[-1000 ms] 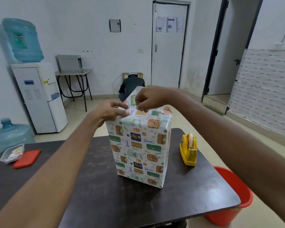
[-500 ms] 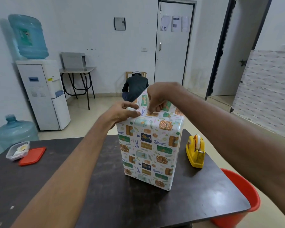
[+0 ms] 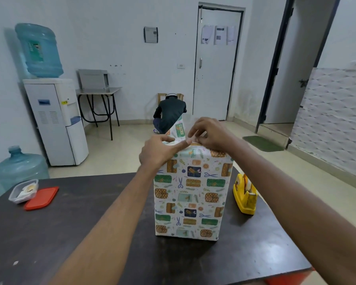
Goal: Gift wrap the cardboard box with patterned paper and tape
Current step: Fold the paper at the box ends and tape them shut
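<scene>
Box upright, prob. light, stiff. Paper thin, tears easily; flap betw. hands. Left hand presses the fold; right hand pinches it.

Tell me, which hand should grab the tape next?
The right hand, probably. The yellow tape dispenser sits on the table on the wrapped box's right side, under that arm. The left hand presses the folded paper flap at the top, holding it.

We cannot see the box top under the left hand and right hand. The red bucket is cut off near right.
</scene>
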